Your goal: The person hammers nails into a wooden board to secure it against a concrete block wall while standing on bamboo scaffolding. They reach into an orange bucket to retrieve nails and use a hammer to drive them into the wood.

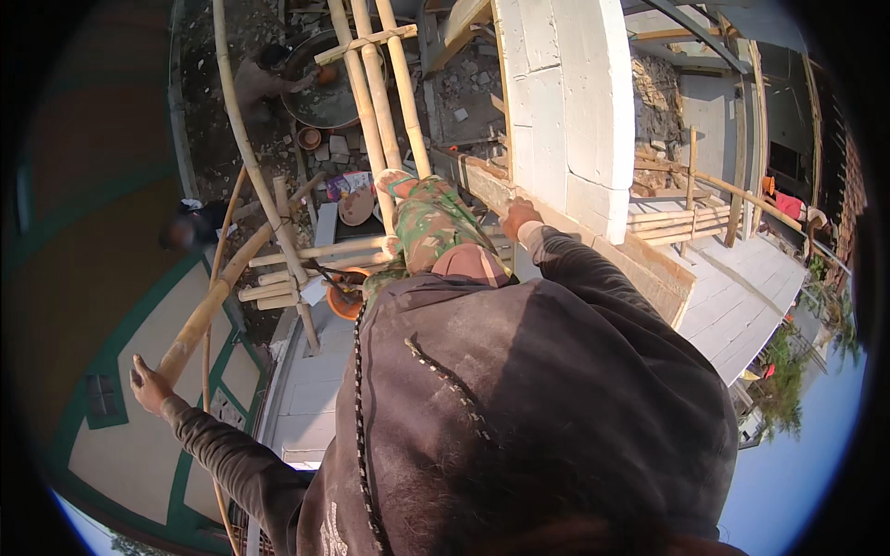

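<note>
My left hand (148, 385) is out to the left, its fingers closed around a thick bamboo pole (218, 292) that slants up and to the right. My right hand (520, 217) grips the edge of a wooden board (663, 264) along the foot of a white block wall (565, 111). Its fingertips are partly hidden. Beneath me, my feet in camouflage trousers (431, 218) are by the bamboo poles (366, 93) of a scaffold. An orange bucket (347, 295) hangs or stands close to my legs; I cannot tell which.
Far below, a person (260, 79) bends at a large round mixing tub (320, 107) among rubble. Another person (199, 222) is lower left, blurred. More bamboo rails (677, 222) run right of the wall, over a pale block surface (732, 287). A green-trimmed building (139, 408) stands at left.
</note>
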Tool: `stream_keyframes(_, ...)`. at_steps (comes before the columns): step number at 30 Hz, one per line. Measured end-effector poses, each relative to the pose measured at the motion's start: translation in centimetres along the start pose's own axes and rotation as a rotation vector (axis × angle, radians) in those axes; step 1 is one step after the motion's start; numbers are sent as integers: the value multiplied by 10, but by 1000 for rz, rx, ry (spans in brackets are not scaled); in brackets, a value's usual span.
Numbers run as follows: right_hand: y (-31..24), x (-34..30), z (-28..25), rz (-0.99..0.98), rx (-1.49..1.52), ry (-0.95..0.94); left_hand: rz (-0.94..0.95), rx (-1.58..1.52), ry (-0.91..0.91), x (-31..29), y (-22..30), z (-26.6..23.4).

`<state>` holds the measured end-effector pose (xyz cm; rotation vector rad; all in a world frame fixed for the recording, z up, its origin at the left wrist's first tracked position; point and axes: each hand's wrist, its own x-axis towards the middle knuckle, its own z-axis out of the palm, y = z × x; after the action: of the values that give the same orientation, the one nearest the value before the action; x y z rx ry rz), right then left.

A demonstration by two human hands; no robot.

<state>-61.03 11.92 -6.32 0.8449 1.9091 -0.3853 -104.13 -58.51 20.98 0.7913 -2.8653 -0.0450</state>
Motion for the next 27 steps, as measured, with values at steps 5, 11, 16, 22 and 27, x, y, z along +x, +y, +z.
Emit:
stream_keyframes(5,59,8,104,-223,87,-267,-29,120,43,-22,49,-10)
stream_keyframes(11,104,-40,101,324,1544,-439,-91,179,84,-33,34,-16)
stream_keyframes(16,156,-37,135,351,1409,-174,-91,123,117,-44,52,-31)
stream_keyframes(22,142,-23,134,341,1225,-59,-103,117,98,-42,41,-33)
stream_keyframes(27,118,-16,137,237,1340,8,-84,122,91,-40,33,-20)
